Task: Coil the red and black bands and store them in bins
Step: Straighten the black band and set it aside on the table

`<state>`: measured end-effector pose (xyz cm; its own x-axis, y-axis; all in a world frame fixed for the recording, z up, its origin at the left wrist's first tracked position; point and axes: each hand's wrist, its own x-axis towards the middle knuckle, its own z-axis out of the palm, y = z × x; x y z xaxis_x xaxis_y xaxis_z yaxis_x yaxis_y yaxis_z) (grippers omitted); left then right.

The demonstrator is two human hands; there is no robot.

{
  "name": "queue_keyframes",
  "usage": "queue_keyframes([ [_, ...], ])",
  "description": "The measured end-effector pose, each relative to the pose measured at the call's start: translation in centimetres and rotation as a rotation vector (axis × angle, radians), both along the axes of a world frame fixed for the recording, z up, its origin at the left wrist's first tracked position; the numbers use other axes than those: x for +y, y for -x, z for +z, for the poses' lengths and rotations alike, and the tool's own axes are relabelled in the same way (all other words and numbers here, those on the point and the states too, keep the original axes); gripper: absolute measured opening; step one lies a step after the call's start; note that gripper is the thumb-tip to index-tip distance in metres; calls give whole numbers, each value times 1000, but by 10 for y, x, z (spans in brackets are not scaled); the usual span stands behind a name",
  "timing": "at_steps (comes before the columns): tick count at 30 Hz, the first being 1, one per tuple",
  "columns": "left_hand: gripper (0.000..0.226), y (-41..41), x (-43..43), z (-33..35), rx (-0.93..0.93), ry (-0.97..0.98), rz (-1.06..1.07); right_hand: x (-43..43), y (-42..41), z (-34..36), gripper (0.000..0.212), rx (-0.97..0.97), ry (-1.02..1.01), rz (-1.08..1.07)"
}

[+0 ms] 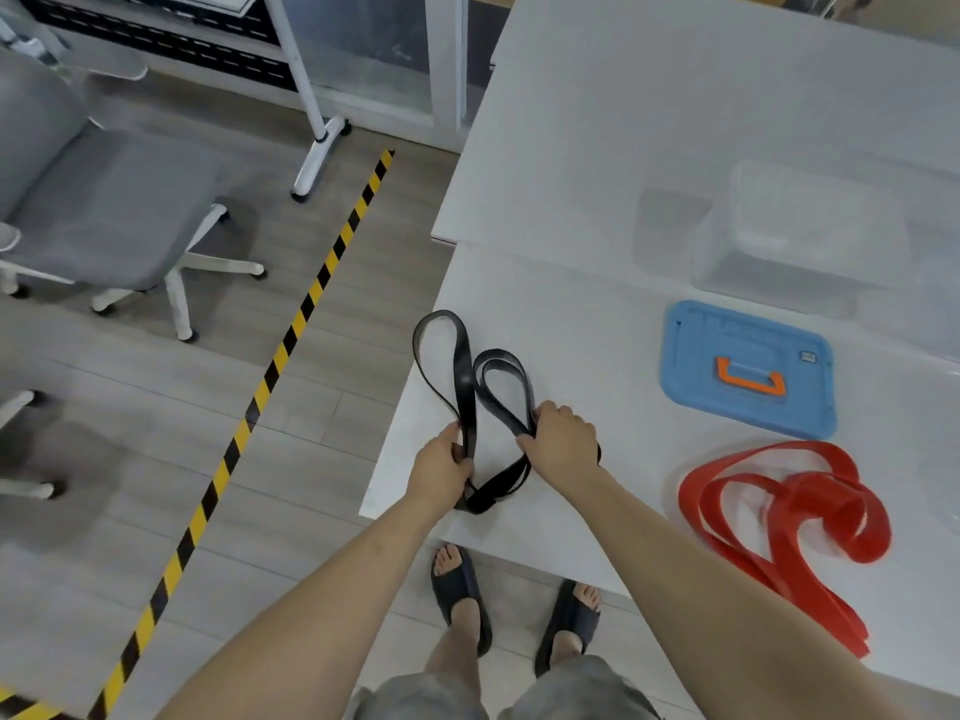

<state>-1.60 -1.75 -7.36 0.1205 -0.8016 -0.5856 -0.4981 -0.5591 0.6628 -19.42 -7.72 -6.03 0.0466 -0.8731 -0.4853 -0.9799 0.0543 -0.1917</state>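
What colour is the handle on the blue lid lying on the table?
Orange; the handle sits mid blue lid, clearest in the head view.

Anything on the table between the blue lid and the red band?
Nothing. Head view shows only a bare strip of white table between the blue lid and red band.

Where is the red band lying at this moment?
In the head view, the flat red rubber band lies loosely looped on the white table, to the right of the right hand, just nearer than the blue plastic lid.
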Motion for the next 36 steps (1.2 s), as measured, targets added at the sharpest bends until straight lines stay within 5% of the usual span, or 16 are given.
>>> queue_keyframes([
  [7,57,-2,11,13,78,24,-22,5,5,20,15,-295,25,-334],
  [16,53,-1,34,-2,53,-56,-177,19,-13,5,42,-479,-51,-441],
  [22,44,-16,37,-4,-30,-58,-43,19,-35,-2,102,-259,-62,-307],
  [28,46,-33,41,-14,-71,-44,-49,30,-49,-8,92,-105,-2,-205],
  [33,44,-42,40,-12,-124,-52,3,39,-58,-3,120,-15,-43,-110],
  [36,42,-44,40,-11,-126,-74,35,49,-62,-8,118,62,-11,-19],
])
